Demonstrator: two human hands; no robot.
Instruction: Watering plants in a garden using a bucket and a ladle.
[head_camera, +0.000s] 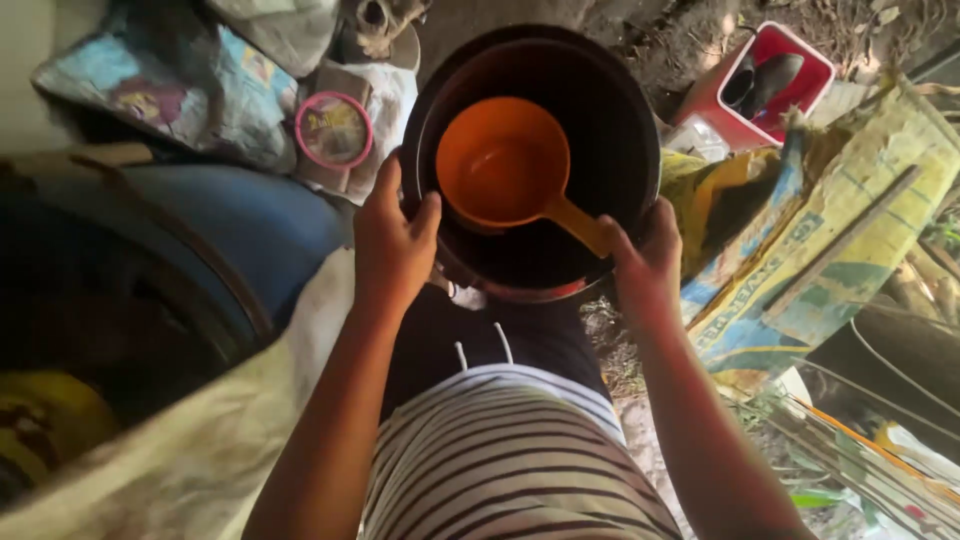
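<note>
At 9 o'clock, filling the whole left side, a big blue drum (230, 225) lies with its dark mouth open toward the viewer, and a pale woven sack (215, 445) drapes over its lower rim. Its curved wall comes close up against the left forearm, so little open room shows on that side. At 3 o'clock, crumpled printed sacks in yellow and blue (830, 215) pile up along the right edge, with dark sheeting below them at 4 o'clock; they crowd near the right forearm. At 12 o'clock, held out in front of the striped shirt (510, 460), sits the round black basin (615, 130), its rim free of the clutter on both flanks. The left hand (392, 245) is clamped on the basin's rim at its 8 o'clock edge, thumb hooked inside. The right hand (645, 262) is clamped on the rim at its 4 o'clock edge. Inside the basin rests 1 orange dipper (500, 165), bowl upward, its handle slanting toward 4 o'clock and ending just beside the right thumb. At 1 o'clock a red box (800, 50) holds dark footwear. At 11 o'clock lies a round pink-rimmed lid (333, 130). Bare dirt and dry litter show between these, beyond the basin and below it.
</note>
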